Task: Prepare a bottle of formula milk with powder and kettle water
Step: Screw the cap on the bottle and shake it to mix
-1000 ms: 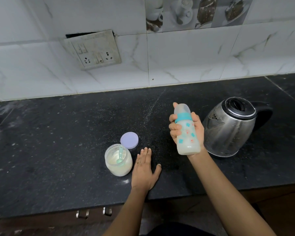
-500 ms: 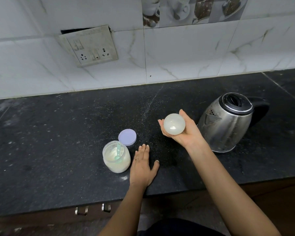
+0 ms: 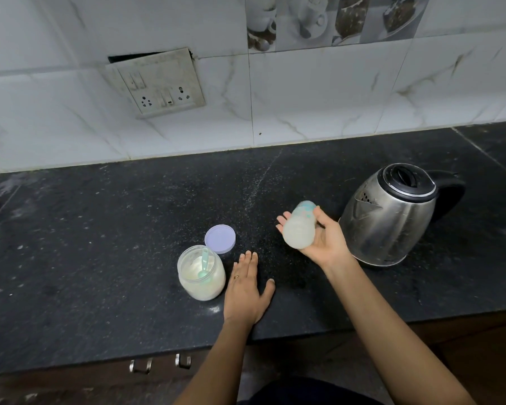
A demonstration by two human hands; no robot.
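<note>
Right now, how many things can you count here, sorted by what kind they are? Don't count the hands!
Baby bottle: 1
Powder jar: 1
Scoop: 1
Purple lid: 1
Kettle: 1
Total: 5

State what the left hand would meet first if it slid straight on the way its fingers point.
Likely the wall; the left hand points between lid and bottle, though depth is unclear.

Black countertop [image 3: 100,229]: open powder jar [image 3: 201,277] near front edge, lilac lid [image 3: 220,238] just behind, left hand [image 3: 246,293] flat alongside; kettle [image 3: 389,217] toward right.
</note>
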